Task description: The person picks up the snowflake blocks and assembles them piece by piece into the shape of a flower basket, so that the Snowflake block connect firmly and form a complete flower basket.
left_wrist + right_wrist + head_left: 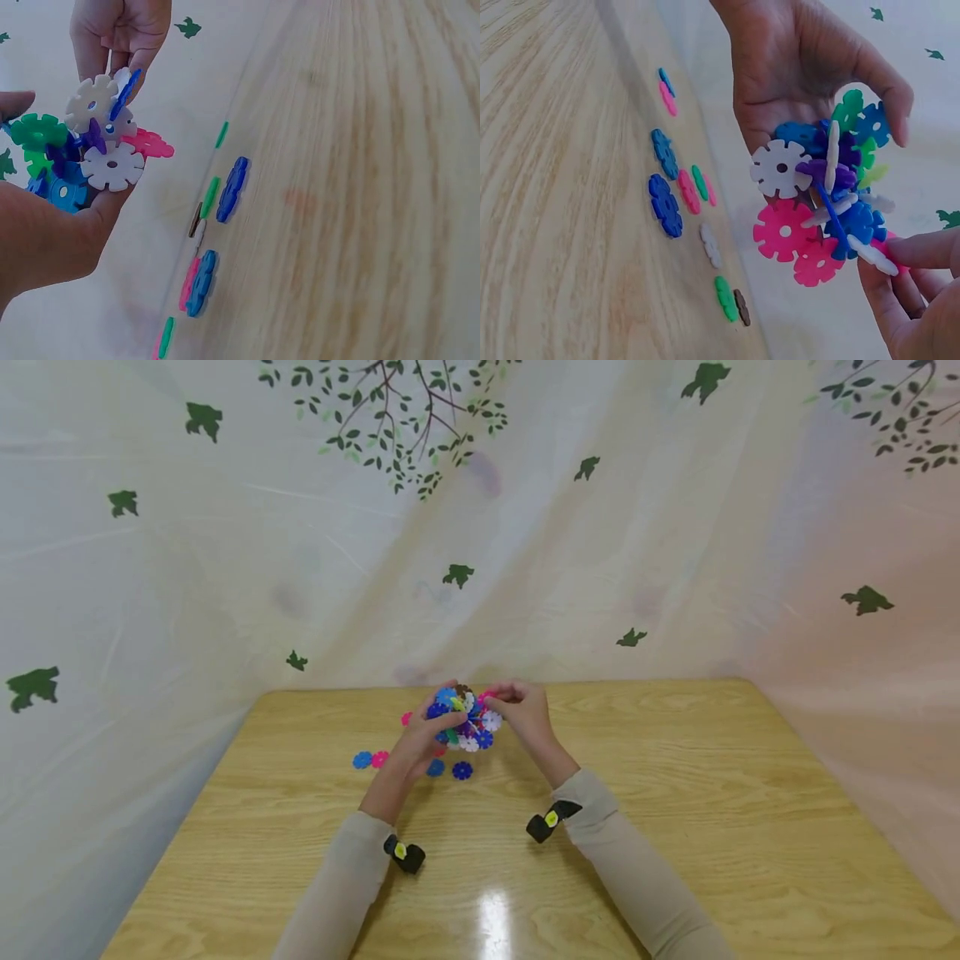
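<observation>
In the head view, my left hand [415, 745] holds a cluster of interlocked snowflake discs [844, 176] in blue, white, pink, purple and green up above the table. Its thumb lies across the near side of the cluster. At the cluster's right edge, my right hand [531, 714] pinches a pink snowflake disc [898, 251] between thumb and fingers. A white disc [874, 256] stands right by those fingertips in the right wrist view. Part of the pink disc is hidden behind the white one and the fingers.
Loose snowflake discs lie on the wooden table [675, 793] below the hands. Among them are a dark blue disc [462, 770], a lighter blue disc [362, 760] and a pink disc [380, 759]. A pale curtain [525, 610] with leaf prints hangs behind the table's far edge.
</observation>
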Demonstrator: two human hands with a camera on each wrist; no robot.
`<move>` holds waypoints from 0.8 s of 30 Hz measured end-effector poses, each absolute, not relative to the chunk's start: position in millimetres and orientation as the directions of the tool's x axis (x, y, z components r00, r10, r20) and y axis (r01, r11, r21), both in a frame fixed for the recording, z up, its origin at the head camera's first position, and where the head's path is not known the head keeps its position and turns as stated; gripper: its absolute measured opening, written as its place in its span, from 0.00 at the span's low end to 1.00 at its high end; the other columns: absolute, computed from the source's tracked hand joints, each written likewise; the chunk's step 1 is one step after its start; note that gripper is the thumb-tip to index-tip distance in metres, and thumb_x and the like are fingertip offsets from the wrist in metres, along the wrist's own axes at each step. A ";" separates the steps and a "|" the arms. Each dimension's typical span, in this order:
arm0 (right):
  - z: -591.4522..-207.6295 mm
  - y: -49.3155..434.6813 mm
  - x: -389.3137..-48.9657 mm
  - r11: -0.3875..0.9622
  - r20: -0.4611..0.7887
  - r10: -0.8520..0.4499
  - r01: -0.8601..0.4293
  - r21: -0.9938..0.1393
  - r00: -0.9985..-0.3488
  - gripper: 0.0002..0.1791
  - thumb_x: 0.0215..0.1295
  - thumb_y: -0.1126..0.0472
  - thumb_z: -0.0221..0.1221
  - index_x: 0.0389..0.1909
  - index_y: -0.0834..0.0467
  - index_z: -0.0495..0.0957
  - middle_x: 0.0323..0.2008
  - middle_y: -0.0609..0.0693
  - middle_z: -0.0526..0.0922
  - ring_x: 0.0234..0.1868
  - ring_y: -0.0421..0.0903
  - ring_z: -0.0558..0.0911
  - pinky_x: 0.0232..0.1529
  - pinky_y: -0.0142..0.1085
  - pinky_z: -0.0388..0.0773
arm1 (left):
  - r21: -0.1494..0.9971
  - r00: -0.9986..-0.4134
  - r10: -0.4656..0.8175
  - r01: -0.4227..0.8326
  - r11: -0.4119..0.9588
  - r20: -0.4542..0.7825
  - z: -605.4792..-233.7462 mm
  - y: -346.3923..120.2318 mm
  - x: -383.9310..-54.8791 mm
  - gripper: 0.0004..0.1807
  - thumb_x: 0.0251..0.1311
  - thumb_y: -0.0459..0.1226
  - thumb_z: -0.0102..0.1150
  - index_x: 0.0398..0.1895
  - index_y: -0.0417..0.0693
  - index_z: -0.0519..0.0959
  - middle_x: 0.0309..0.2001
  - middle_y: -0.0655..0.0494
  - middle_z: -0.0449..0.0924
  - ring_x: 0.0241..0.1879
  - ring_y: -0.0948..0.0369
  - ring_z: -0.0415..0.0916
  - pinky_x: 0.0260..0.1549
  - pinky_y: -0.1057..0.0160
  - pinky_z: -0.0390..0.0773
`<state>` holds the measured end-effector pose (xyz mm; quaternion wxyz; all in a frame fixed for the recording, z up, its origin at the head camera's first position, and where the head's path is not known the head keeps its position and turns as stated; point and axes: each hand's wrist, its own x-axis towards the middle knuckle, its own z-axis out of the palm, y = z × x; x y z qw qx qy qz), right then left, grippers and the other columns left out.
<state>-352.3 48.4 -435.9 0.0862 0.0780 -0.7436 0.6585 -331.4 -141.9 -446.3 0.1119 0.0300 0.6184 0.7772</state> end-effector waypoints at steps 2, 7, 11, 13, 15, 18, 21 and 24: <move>-434.7 49.4 -351.7 0.113 0.216 -0.024 -0.218 -0.969 -0.976 0.09 0.64 0.67 0.68 0.42 0.67 0.85 0.35 0.54 0.86 0.33 0.39 0.81 0.35 0.28 0.81 | 0.966 -0.973 0.210 -0.139 -0.218 -0.093 -445.5 -143.2 -330.9 0.34 0.68 0.35 0.57 0.77 0.63 0.64 0.72 0.47 0.64 0.66 0.47 0.69 0.59 0.47 0.78; -429.9 52.0 -352.4 0.099 0.175 -0.109 -0.185 -0.978 -0.979 0.11 0.66 0.64 0.68 0.45 0.66 0.84 0.33 0.48 0.85 0.34 0.40 0.81 0.37 0.30 0.82 | 0.949 -0.974 0.200 -0.158 -0.272 -0.105 -444.3 -145.5 -332.6 0.30 0.71 0.38 0.52 0.76 0.57 0.65 0.67 0.49 0.69 0.58 0.54 0.74 0.50 0.56 0.83; -426.2 55.4 -352.5 0.094 0.149 -0.159 -0.165 -0.982 -0.976 0.16 0.70 0.58 0.65 0.50 0.67 0.83 0.37 0.52 0.86 0.35 0.42 0.83 0.40 0.37 0.85 | 0.934 -0.976 0.181 -0.176 -0.311 -0.124 -444.7 -145.7 -334.4 0.28 0.73 0.39 0.49 0.75 0.51 0.65 0.60 0.51 0.72 0.51 0.59 0.75 0.44 0.62 0.82; -425.8 58.0 -352.5 0.087 0.141 -0.174 -0.158 -0.984 -0.975 0.17 0.72 0.56 0.62 0.51 0.66 0.82 0.39 0.55 0.86 0.36 0.42 0.84 0.41 0.40 0.87 | 0.921 -0.978 0.152 -0.189 -0.340 -0.144 -444.8 -146.9 -335.1 0.26 0.73 0.40 0.49 0.72 0.50 0.67 0.57 0.53 0.72 0.49 0.60 0.75 0.43 0.63 0.82; -425.6 61.5 -351.9 0.090 0.141 -0.194 -0.161 -0.983 -0.971 0.17 0.74 0.56 0.61 0.51 0.67 0.82 0.39 0.57 0.87 0.36 0.44 0.85 0.40 0.40 0.87 | 0.911 -0.980 0.124 -0.190 -0.365 -0.154 -444.6 -149.4 -336.6 0.24 0.73 0.40 0.49 0.70 0.50 0.68 0.56 0.53 0.72 0.49 0.61 0.75 0.43 0.63 0.81; -428.2 67.5 -351.2 0.144 0.139 -0.258 -0.181 -0.973 -0.956 0.14 0.73 0.60 0.60 0.48 0.68 0.83 0.35 0.54 0.88 0.34 0.45 0.86 0.37 0.39 0.87 | 0.903 -0.983 0.094 -0.181 -0.391 -0.157 -443.1 -154.8 -339.2 0.24 0.73 0.40 0.50 0.70 0.50 0.67 0.58 0.52 0.72 0.51 0.60 0.75 0.49 0.62 0.80; -434.3 72.1 -350.7 0.243 0.106 -0.365 -0.204 -0.948 -0.925 0.13 0.71 0.63 0.61 0.47 0.69 0.83 0.33 0.54 0.87 0.34 0.46 0.86 0.37 0.40 0.87 | 0.908 -0.985 0.078 -0.170 -0.384 -0.151 -440.8 -160.4 -340.3 0.29 0.73 0.39 0.50 0.75 0.50 0.63 0.64 0.48 0.69 0.57 0.57 0.72 0.59 0.56 0.77; -443.8 72.8 -350.7 0.329 0.059 -0.493 -0.249 -0.911 -0.868 0.14 0.70 0.64 0.63 0.49 0.70 0.82 0.35 0.60 0.87 0.34 0.49 0.85 0.37 0.43 0.86 | 0.910 -0.986 0.053 -0.168 -0.379 -0.160 -439.3 -163.8 -340.5 0.33 0.71 0.38 0.52 0.78 0.49 0.60 0.69 0.47 0.65 0.61 0.54 0.69 0.66 0.51 0.72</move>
